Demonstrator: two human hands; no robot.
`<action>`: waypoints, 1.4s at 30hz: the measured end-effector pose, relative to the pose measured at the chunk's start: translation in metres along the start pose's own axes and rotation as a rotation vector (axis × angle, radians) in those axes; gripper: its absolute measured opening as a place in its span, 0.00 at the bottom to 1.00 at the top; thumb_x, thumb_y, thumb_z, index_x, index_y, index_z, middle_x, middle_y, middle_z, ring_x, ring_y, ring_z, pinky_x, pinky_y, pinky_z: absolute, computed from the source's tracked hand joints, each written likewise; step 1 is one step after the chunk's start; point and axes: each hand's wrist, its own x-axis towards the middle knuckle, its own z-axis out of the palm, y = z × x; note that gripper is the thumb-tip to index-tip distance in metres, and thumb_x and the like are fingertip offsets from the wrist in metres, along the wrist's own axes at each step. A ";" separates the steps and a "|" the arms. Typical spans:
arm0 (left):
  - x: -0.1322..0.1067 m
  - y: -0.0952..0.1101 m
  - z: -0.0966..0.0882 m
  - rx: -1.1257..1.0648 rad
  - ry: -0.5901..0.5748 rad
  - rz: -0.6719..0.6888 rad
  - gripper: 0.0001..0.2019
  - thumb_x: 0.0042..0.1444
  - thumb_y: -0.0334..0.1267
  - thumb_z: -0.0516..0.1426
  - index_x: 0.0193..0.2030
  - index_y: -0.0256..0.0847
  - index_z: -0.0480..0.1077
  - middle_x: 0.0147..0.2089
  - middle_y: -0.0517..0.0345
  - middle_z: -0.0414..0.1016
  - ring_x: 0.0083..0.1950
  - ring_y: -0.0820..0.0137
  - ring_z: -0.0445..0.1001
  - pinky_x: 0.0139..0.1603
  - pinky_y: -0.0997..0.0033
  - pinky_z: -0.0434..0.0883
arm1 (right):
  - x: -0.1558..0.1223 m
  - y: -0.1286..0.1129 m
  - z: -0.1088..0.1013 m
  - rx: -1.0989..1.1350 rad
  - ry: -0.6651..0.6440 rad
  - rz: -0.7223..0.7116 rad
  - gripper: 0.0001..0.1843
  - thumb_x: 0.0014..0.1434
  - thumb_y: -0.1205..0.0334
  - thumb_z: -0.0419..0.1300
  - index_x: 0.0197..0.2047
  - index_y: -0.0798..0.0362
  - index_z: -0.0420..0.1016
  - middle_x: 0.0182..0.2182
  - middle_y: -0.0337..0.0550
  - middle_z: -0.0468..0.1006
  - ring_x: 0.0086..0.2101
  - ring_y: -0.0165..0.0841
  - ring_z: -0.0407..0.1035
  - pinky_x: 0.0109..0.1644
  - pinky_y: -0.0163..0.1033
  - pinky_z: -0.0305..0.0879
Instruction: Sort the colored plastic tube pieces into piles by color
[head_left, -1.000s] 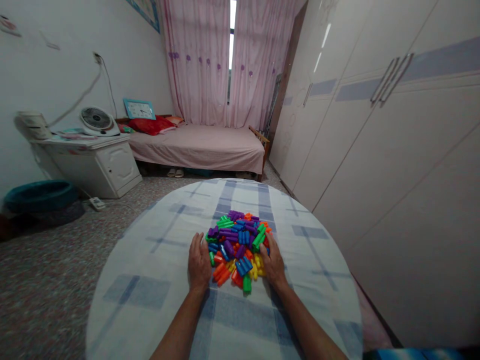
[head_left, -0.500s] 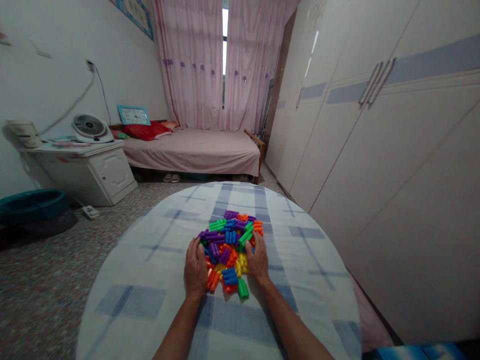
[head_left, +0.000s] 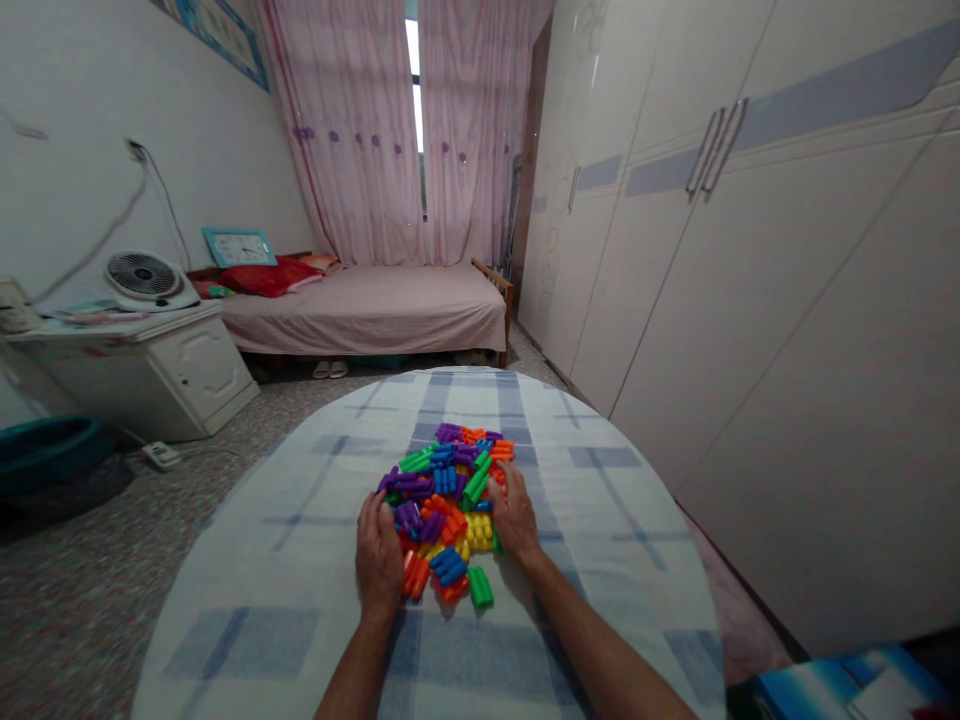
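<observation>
Left hand [head_left: 380, 555] and right hand [head_left: 515, 512], unclenched, flank the piled pieces [head_left: 445, 481]; squeezing inward could topple upper ones toward the near edge of the bench [head_left: 607, 570]

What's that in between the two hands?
A heap of plastic pieces in purple, blue, green, orange and yellow lies on the tablecloth between the left hand and the right hand. The head view shows it.
</observation>
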 end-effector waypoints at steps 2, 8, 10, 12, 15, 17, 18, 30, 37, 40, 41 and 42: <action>0.000 0.000 0.000 -0.006 0.005 0.004 0.26 0.62 0.52 0.42 0.57 0.38 0.65 0.62 0.46 0.62 0.65 0.62 0.58 0.68 0.57 0.52 | 0.011 0.006 -0.011 -0.011 0.039 0.029 0.24 0.62 0.51 0.46 0.56 0.53 0.66 0.54 0.50 0.69 0.56 0.39 0.61 0.62 0.48 0.55; -0.001 0.003 0.000 -0.019 0.013 -0.010 0.25 0.62 0.51 0.42 0.57 0.39 0.64 0.62 0.47 0.62 0.65 0.62 0.58 0.67 0.56 0.54 | 0.068 0.027 -0.023 -0.076 0.003 0.159 0.29 0.61 0.49 0.44 0.58 0.58 0.64 0.58 0.56 0.64 0.59 0.42 0.56 0.64 0.50 0.49; -0.001 0.002 0.000 -0.019 0.017 -0.013 0.25 0.62 0.51 0.42 0.56 0.38 0.65 0.61 0.47 0.63 0.64 0.62 0.59 0.67 0.56 0.54 | 0.083 0.033 -0.016 -0.062 -0.055 0.178 0.28 0.61 0.50 0.45 0.57 0.59 0.65 0.58 0.57 0.65 0.59 0.43 0.55 0.64 0.51 0.47; -0.001 0.001 0.000 -0.017 0.017 -0.017 0.25 0.62 0.51 0.42 0.56 0.38 0.65 0.61 0.46 0.63 0.64 0.62 0.59 0.68 0.55 0.53 | 0.093 0.036 -0.006 -0.035 -0.095 0.165 0.26 0.61 0.51 0.46 0.54 0.57 0.69 0.55 0.55 0.68 0.58 0.42 0.58 0.64 0.52 0.47; -0.001 0.000 0.001 -0.020 0.013 -0.020 0.24 0.63 0.51 0.42 0.56 0.39 0.65 0.62 0.47 0.62 0.65 0.62 0.58 0.67 0.56 0.53 | 0.096 0.035 0.007 0.027 -0.175 0.110 0.21 0.61 0.52 0.47 0.48 0.53 0.73 0.50 0.49 0.74 0.54 0.38 0.63 0.64 0.48 0.51; -0.002 0.001 0.001 -0.021 0.013 -0.023 0.24 0.63 0.51 0.42 0.56 0.39 0.65 0.61 0.47 0.63 0.64 0.62 0.58 0.67 0.56 0.54 | 0.095 0.031 0.012 0.074 -0.221 0.070 0.20 0.61 0.51 0.48 0.46 0.52 0.75 0.49 0.46 0.75 0.53 0.36 0.64 0.63 0.45 0.52; -0.002 0.001 0.001 -0.021 0.014 -0.026 0.24 0.63 0.51 0.42 0.56 0.39 0.65 0.61 0.47 0.63 0.64 0.62 0.58 0.67 0.56 0.54 | 0.094 0.029 0.013 0.097 -0.236 0.056 0.21 0.61 0.50 0.48 0.46 0.51 0.75 0.49 0.45 0.75 0.53 0.35 0.64 0.63 0.45 0.53; -0.002 0.002 0.001 -0.032 0.016 -0.022 0.23 0.63 0.51 0.42 0.55 0.40 0.65 0.61 0.48 0.62 0.65 0.63 0.58 0.68 0.58 0.52 | 0.059 0.037 -0.047 0.270 -0.144 0.195 0.24 0.56 0.46 0.54 0.48 0.53 0.74 0.47 0.49 0.77 0.48 0.40 0.70 0.56 0.51 0.63; -0.002 0.003 0.000 -0.002 0.025 0.011 0.23 0.63 0.50 0.42 0.53 0.39 0.67 0.60 0.47 0.63 0.63 0.63 0.60 0.68 0.57 0.53 | 0.035 0.049 -0.058 0.088 -0.102 0.129 0.23 0.53 0.56 0.54 0.52 0.53 0.71 0.49 0.50 0.75 0.47 0.39 0.70 0.54 0.49 0.64; -0.002 0.003 -0.001 0.007 0.027 0.011 0.24 0.63 0.51 0.41 0.53 0.38 0.67 0.60 0.47 0.64 0.63 0.63 0.60 0.68 0.57 0.53 | 0.032 0.044 -0.056 -0.045 -0.170 0.008 0.22 0.54 0.62 0.52 0.51 0.53 0.72 0.48 0.48 0.76 0.48 0.39 0.69 0.55 0.48 0.63; -0.002 0.004 -0.001 0.010 0.026 0.013 0.25 0.63 0.52 0.41 0.53 0.38 0.67 0.59 0.47 0.64 0.63 0.63 0.60 0.68 0.58 0.53 | 0.031 0.043 -0.055 -0.082 -0.180 -0.032 0.22 0.53 0.64 0.52 0.51 0.53 0.72 0.48 0.47 0.76 0.48 0.39 0.68 0.55 0.48 0.62; -0.002 0.004 -0.001 0.014 0.024 0.014 0.25 0.63 0.52 0.41 0.52 0.38 0.67 0.59 0.47 0.64 0.63 0.63 0.60 0.68 0.58 0.53 | 0.031 0.042 -0.055 -0.110 -0.186 -0.065 0.23 0.52 0.66 0.51 0.51 0.53 0.73 0.48 0.47 0.76 0.49 0.39 0.67 0.56 0.48 0.61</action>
